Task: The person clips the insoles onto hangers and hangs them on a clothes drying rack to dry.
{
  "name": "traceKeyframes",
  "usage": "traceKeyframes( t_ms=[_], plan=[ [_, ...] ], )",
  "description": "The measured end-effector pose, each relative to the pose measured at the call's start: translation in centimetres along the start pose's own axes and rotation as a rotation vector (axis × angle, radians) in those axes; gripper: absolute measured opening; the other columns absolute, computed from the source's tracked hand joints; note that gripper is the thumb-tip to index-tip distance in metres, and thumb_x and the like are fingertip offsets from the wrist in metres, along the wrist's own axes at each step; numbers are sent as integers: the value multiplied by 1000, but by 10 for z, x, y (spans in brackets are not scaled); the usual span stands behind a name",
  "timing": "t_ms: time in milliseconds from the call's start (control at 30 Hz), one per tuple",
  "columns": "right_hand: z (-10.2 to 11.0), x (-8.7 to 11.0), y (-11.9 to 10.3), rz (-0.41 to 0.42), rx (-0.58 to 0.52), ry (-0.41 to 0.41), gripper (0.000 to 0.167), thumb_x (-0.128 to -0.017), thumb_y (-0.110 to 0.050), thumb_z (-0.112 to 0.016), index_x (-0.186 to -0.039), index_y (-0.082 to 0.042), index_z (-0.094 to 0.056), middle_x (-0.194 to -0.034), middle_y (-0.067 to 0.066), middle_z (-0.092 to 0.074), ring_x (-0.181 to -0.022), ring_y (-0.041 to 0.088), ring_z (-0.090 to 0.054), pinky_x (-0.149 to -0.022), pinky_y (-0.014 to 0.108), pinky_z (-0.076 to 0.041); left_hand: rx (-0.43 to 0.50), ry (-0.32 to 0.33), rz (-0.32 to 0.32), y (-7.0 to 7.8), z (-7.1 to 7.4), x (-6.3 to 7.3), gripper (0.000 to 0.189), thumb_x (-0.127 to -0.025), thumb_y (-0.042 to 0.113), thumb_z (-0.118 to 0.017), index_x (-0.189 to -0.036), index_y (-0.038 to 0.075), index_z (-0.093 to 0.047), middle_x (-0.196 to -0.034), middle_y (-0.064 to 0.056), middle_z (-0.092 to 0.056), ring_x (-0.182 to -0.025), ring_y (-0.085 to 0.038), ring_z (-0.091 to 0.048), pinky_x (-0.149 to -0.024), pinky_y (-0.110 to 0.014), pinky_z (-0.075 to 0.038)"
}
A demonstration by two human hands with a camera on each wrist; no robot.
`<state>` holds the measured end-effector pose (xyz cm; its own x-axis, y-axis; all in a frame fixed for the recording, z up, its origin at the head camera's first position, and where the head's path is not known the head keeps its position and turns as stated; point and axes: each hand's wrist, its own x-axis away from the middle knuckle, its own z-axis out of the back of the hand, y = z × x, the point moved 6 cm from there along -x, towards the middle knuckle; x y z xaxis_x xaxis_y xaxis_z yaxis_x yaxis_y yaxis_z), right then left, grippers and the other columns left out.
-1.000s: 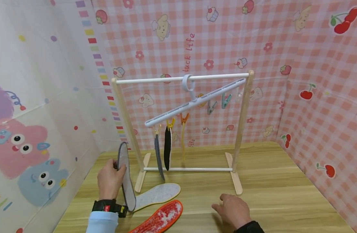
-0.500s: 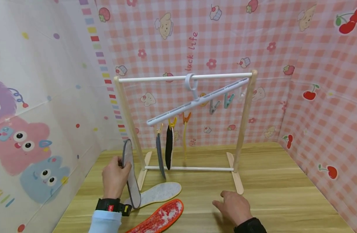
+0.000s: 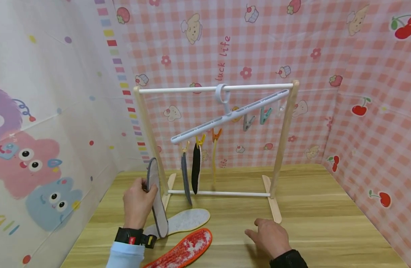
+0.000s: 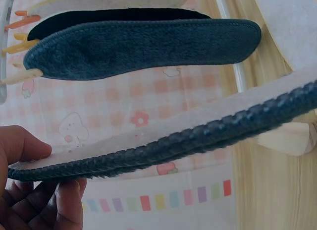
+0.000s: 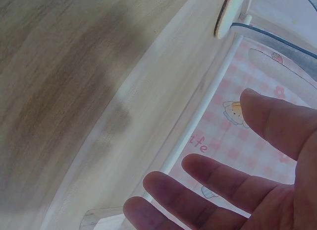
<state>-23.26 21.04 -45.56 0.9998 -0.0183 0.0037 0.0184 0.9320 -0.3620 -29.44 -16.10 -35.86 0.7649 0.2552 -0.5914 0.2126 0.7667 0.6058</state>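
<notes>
My left hand [image 3: 138,203] pinches a grey insole [image 3: 157,208] with a dark stitched edge, held upright above the table left of the rack. In the left wrist view, thumb and fingers grip one end of this insole [image 4: 163,145]. Close by, a blue-grey insole [image 3: 186,178], a black insole [image 3: 196,169] and a thin yellowish insole [image 3: 214,160] hang from clips on the tilted hanger [image 3: 205,127]. My right hand [image 3: 269,238] hovers at the table's right with relaxed fingers, holding nothing; the right wrist view shows its fingers [image 5: 168,190] spread.
A white-grey insole [image 3: 188,220] with a yellow edge and a red insole [image 3: 188,249] lie on the table [image 3: 309,223]. The hanger hooks over the top bar [image 3: 259,88] of a wooden rack. A grey clip [image 3: 248,123] and a teal clip [image 3: 265,115] hang on its right half.
My left hand has moved right and slightly up with the grey insole, closer to the rack. The right hand stays nearly where it was. The head view has shifted slightly.
</notes>
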Motion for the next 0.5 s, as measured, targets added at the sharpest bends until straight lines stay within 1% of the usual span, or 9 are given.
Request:
traceKeyframes(
  t_ms=[200,400,500],
  plan=[
    [0,1,0,9,-4,1,43,-84,-40,-75,-102,-2,-71,-90,13,-71,-78,30,-67,-64,46,-52,25,-3,-8,6,0,3,13,-81,9,-71,-82,3,-60,-68,-9,-62,-57,-22,-56,-47,-32,-42],
    [-1,0,3,6,-6,-3,44,-84,-41,-75,-103,-2,-71,-93,14,-71,-81,31,-67,-66,47,-52,46,-4,-24,12,-1,7,13,-80,8,-73,-80,3,-60,-66,-8,-61,-54,-20,-55,-46,-31,-42],
    [-1,-1,3,6,-7,-2,44,-84,-42,-75,-104,-3,-71,-94,14,-71,-81,31,-67,-66,47,-52,50,-8,-22,14,-2,10,14,-80,8,-73,-80,4,-60,-66,-8,-62,-54,-19,-55,-45,-31,-42]
  ],
)
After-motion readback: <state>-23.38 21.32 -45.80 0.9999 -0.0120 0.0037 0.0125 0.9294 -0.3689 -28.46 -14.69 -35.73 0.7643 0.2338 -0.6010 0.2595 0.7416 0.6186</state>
